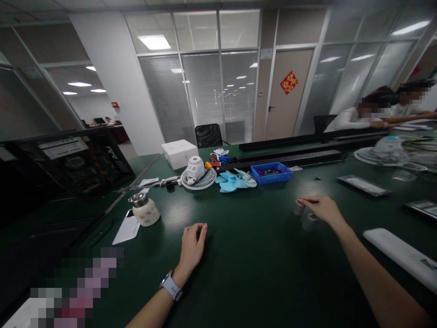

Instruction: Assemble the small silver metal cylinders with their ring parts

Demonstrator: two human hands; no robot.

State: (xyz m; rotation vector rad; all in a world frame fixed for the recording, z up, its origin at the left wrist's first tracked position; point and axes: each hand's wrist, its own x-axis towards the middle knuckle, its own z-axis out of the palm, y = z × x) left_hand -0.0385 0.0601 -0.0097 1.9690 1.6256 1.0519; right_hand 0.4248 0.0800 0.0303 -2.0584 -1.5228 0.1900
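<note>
My left hand (191, 246) rests on the dark green table (252, 264), fingers loosely curled, holding nothing; a watch sits on its wrist. My right hand (321, 207) reaches forward over two small grey cylinders (305, 215). Its fingers are stretched out and touch the farther cylinder; the nearer one lies just under the palm. I cannot see a closed grip on either.
A cream mug with a metal lid (145, 209) and a white card (128, 229) lie at left. Further back are a white fan grille with its motor (198, 175), light blue fan blades (235, 180), a blue tray (271, 173) and a white box (179, 153). Two people sit at the far right.
</note>
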